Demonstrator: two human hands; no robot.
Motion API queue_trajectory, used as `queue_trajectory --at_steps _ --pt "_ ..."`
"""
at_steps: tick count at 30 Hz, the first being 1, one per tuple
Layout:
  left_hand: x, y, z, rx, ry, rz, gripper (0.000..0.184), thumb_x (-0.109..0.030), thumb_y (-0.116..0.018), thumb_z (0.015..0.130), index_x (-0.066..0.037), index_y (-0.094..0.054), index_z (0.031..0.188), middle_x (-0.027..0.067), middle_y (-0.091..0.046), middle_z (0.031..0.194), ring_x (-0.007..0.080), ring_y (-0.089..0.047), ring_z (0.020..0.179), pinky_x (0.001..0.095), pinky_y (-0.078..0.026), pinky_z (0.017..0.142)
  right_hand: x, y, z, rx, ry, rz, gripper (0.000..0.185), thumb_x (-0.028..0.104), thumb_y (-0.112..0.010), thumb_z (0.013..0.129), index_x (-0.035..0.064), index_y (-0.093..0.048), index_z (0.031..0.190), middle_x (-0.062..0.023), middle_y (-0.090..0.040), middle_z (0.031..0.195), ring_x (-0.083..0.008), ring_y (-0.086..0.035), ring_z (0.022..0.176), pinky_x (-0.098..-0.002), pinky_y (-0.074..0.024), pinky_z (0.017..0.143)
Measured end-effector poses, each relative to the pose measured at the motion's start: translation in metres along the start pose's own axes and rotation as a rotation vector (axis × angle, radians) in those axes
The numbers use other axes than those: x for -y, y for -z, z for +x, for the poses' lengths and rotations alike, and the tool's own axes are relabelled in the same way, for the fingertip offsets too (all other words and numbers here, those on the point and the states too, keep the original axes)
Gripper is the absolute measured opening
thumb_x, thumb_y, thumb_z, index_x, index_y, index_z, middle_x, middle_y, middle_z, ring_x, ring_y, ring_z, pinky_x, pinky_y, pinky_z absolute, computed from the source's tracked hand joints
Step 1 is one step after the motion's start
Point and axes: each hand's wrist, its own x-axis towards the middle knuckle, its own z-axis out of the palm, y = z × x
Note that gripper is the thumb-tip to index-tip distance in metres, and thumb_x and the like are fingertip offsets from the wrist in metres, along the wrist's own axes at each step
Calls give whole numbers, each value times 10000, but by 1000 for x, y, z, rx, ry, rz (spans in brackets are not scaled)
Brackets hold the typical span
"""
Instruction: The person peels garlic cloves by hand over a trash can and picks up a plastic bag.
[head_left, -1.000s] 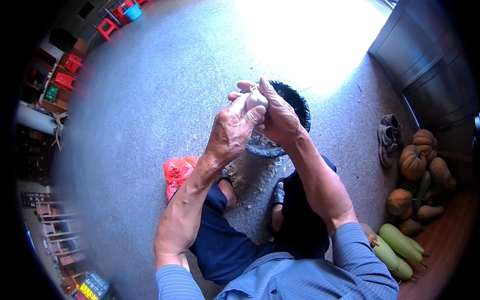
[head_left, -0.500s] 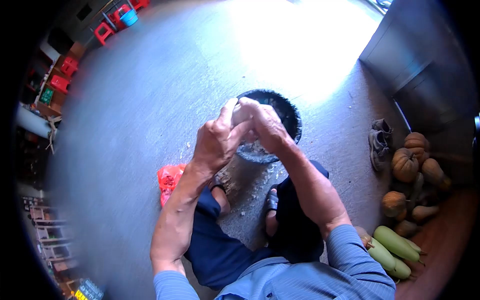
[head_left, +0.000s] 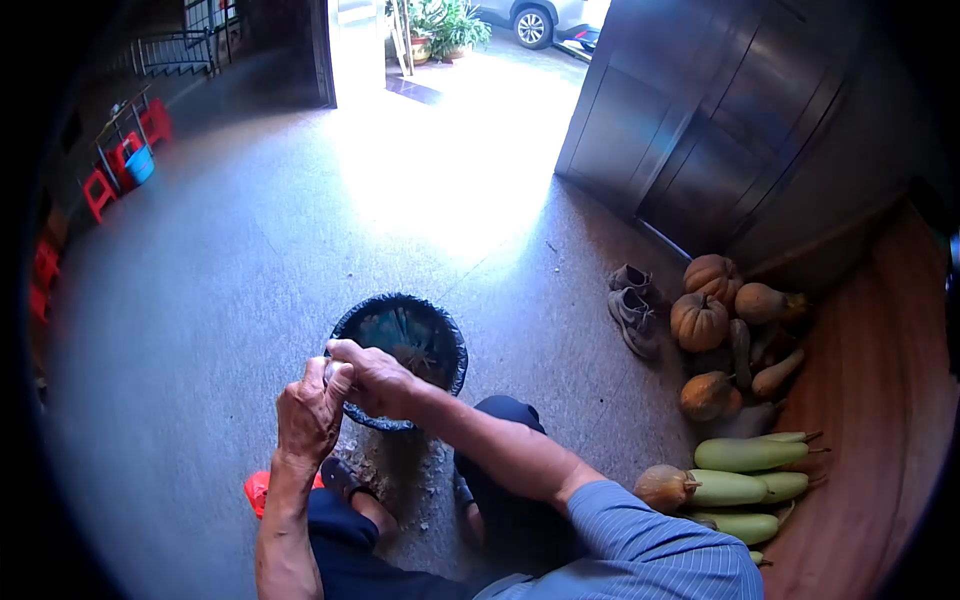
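A grey speckled stone floor (head_left: pixel 205 290) is spreading under everything, with a tall grey metal door (head_left: pixel 650 105) standing along its far right edge. A reddish-brown wooden surface (head_left: pixel 868 440) is running down the floor's right edge, and long pale-green smooth gourds (head_left: pixel 752 456) are lying at its left edge. Just beyond them, ribbed orange-tan round pumpkins (head_left: pixel 699 321) are resting near the door's foot, and a pair of grey laced shoes (head_left: pixel 632 318) is sitting just left of these. A round bin with a crinkled black plastic liner (head_left: pixel 462 362) is standing on the floor before the person. Near the floor's lower left corner, a red thin plastic bag (head_left: pixel 257 492) is lying beside the left foot. The bare left hand (head_left: pixel 311 415) and the bare right hand (head_left: pixel 376 382) are meeting by the bin's near left rim, fingers curling inward. Between them they are pinching a small whitish garlic bulb (head_left: pixel 331 372), which their fingers are mostly hiding. Smallest, pale dry flakes (head_left: pixel 424 500) are littering the floor between the feet.
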Motion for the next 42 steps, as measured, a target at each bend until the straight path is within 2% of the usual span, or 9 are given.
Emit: queue_trajectory --at_steps 4,8,15,21,24,28,37,38,42 --pt "10 -10 4 -81 -18 -11 432 -406 -389 1014 -36 -575 891 220 -590 645 433 -604 619 497 -432 528 -24 0 19 -133 338 -321 357 316 -522 937 6 -431 1088 -63 -482 617 -142 -437 440 -336 -346 403" --pt "16 -13 5 -212 -69 33 376 -356 -387 1013 -58 -568 871 208 -606 678 421 -610 625 501 -450 538 -45 -4 41 -308 860 -675 325 367 -443 974 45 -488 998 -62 -462 572 -130 -440 432 -337 -341 389" --pt "28 -15 2 -308 -211 251 246 -269 -454 964 -50 -553 911 151 -584 818 371 -605 639 461 -465 530 -33 -29 29 -285 364 -165 364 368 -414 981 37 -563 949 -163 -581 637 -200 -540 478 -383 -356 364" --pt "34 -17 2 -353 -284 341 188 -224 -472 952 -59 -558 925 143 -592 821 360 -612 640 453 -468 523 -24 -49 14 -437 429 -171 402 373 -424 954 42 -598 805 -98 -564 669 -172 -544 526 -329 -361 371" --pt "25 -14 3 -377 -303 274 215 -249 -485 961 -55 -565 914 155 -606 799 367 -616 635 461 -467 524 -25 -38 22 -231 228 249 319 382 -457 955 102 -610 945 -70 -566 740 -145 -544 624 -311 -376 423" --pt "14 -12 2 -409 -220 161 371 -367 -604 925 -5 -572 1001 193 -617 706 388 -633 636 452 -484 533 -13 -20 28 144 147 405 377 429 -481 919 108 -602 763 21 -528 558 -131 -489 439 -279 -402 431" --pt "10 -7 0 -274 -149 -116 464 -353 -662 879 -24 -505 1166 186 -662 809 366 -677 697 412 -529 560 12 -24 6 116 156 384 396 422 -429 982 78 -568 843 -14 -603 718 -115 -586 585 -251 -491 535" --pt "11 -12 -2 -276 -108 -185 443 -325 -656 900 -17 -513 1184 124 -643 739 196 -657 651 329 -505 572 12 -23 5 88 165 373 387 420 -430 984 90 -564 832 -8 -594 709 -115 -571 577 -254 -478 526" --pt "14 -10 0 -258 -70 -232 431 -325 -636 918 0 -559 1191 102 -653 741 129 -631 650 297 -501 576 9 -23 10 -105 210 292 413 458 -445 965 79 -564 849 -31 -565 661 -137 -535 512 -275 -447 461"
